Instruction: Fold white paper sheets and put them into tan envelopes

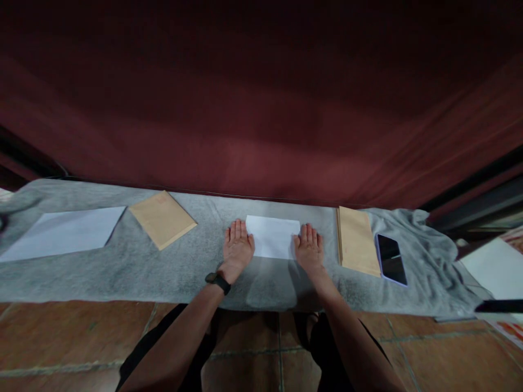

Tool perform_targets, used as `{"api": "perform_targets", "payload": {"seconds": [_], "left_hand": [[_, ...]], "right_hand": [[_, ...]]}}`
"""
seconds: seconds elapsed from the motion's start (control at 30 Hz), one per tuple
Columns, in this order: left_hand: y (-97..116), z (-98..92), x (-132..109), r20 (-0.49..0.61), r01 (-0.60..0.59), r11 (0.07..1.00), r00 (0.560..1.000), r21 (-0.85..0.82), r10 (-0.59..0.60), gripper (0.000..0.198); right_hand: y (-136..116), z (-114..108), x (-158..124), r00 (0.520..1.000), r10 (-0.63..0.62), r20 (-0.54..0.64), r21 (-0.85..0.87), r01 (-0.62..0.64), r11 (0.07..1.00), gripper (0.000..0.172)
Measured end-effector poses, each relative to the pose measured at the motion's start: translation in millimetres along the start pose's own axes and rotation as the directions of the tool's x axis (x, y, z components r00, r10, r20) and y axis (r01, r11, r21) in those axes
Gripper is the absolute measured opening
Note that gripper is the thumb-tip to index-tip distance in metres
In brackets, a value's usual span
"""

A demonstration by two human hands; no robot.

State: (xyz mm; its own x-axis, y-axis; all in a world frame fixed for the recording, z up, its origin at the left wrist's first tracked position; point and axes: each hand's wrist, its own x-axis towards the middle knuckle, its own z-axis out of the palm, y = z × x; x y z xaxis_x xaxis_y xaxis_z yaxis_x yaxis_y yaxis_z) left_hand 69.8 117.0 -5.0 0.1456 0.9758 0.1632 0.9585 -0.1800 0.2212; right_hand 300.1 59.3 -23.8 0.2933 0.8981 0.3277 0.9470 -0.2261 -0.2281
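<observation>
A white sheet of paper (273, 237) lies flat on the grey cloth (212, 272) between my two hands. My left hand (238, 243), with a dark watch on its wrist, rests palm up at the paper's left edge, its thumb at the paper. At the right edge my right hand (309, 247) also lies palm up, the thumb touching the paper's side. Both hands have their fingers stretched out and hold nothing.
Left of my hands are a brown envelope (163, 219) and larger white paper (63, 231). To the right lie brown envelopes (358, 239) and a phone (391, 259). A dark red surface (261, 152) rises behind the cloth.
</observation>
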Motion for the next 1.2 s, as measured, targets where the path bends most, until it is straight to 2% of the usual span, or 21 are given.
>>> {"api": "perform_targets", "payload": {"seconds": [0.07, 0.17, 0.27, 0.33, 0.4, 0.5, 0.6, 0.83, 1.2], "left_hand": [[4, -3.0, -1, -0.033, -0.004, 1.000, 0.999, -0.005, 0.004, 0.062], [20, -2.4, -6, -0.042, -0.129, 0.990, 0.991, -0.059, 0.127, 0.062], [42, 9.4, -16, -0.006, -0.303, 0.943, 0.952, -0.136, 0.305, 0.061], [52, 20.4, -23, 0.016, -0.386, 0.907, 0.919, -0.168, 0.394, 0.063], [56, 28.6, -28, 0.035, -0.408, 0.896, 0.907, -0.176, 0.420, 0.066], [53, 28.9, -28, 0.063, -0.386, 0.910, 0.915, -0.150, 0.399, 0.064], [45, 18.4, -26, 0.087, -0.350, 0.930, 0.929, -0.115, 0.360, 0.060], [31, 1.1, -25, 0.108, -0.291, 0.955, 0.949, -0.050, 0.295, 0.059], [16, -7.0, -22, 0.154, -0.244, 0.970, 0.959, 0.018, 0.239, 0.068]], "right_hand": [[0, -2, 1, 1.000, 0.018, -0.014, 0.015, -0.017, 1.000, 0.058], [-13, -2, 1, 0.998, -0.062, 0.023, 0.122, 0.058, 0.991, 0.058], [-39, 1, -2, 0.971, -0.216, 0.101, 0.297, 0.177, 0.938, 0.058], [-57, 3, -7, 0.960, -0.245, 0.137, 0.385, 0.176, 0.906, 0.059], [-68, 4, -11, 0.956, -0.227, 0.183, 0.413, 0.135, 0.901, 0.061], [-70, 2, -15, 0.953, -0.205, 0.225, 0.370, 0.111, 0.922, 0.062], [-62, 0, -17, 0.951, -0.223, 0.216, 0.280, 0.159, 0.947, 0.059], [-40, 3, -22, 0.954, -0.282, 0.103, 0.096, 0.273, 0.957, 0.057], [-1, 9, -24, 0.964, -0.265, -0.033, -0.019, 0.264, 0.964, 0.065]]}}
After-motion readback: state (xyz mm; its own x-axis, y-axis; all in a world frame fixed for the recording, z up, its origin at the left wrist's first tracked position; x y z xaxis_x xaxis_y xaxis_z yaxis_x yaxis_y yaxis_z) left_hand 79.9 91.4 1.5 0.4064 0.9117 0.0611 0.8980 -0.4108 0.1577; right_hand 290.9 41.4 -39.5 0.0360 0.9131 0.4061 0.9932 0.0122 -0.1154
